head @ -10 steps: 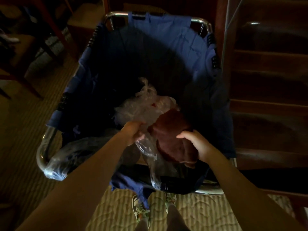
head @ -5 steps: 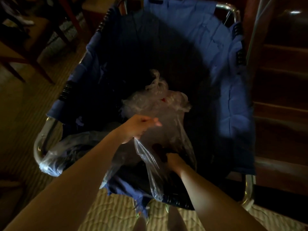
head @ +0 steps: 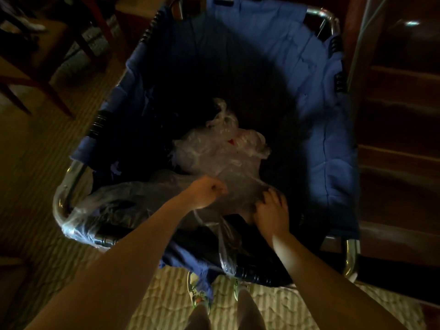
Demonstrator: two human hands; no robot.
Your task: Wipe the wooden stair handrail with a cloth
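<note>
Head view: my left hand (head: 206, 192) pinches the crumpled clear plastic bag (head: 221, 158); my right hand (head: 271, 210), fingers spread, presses it beside; no cloth visible, dark wooden stairs (head: 400, 129) lie rightward.

Cart's got a shiny chrome metal frame (head: 333, 17) with a matt blue cloth liner (head: 273, 44). Clear crinkly plastic bag (head: 214, 148) looks glossy. Stairs (head: 400, 148) on the right are dark polished wood.
</note>
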